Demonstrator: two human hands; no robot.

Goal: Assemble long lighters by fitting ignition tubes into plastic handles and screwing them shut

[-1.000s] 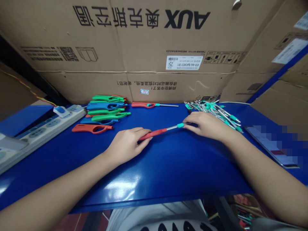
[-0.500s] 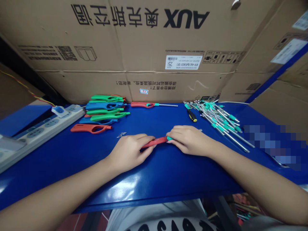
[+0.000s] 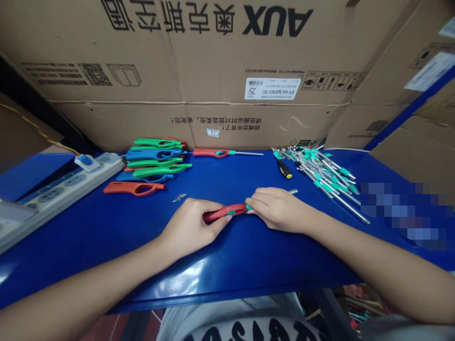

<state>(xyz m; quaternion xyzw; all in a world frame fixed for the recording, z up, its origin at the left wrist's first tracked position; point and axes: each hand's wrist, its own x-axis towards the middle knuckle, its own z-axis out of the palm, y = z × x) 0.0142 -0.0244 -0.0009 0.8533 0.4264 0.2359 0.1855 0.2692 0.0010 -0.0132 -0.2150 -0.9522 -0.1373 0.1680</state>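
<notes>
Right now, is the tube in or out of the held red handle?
Apparently in: the green collar meets the red handle, though the right hand hides how deep it goes.

Head-height view, forward and down

Can slip through easily along the front of the blue table. Farther in, blocked by held red lighter, left hand, right hand, then loose handles leftward, screwdriver and metal tubes rightward.

Upside-down "AUX" on brown cardboard, "25" on its white label.
</notes>
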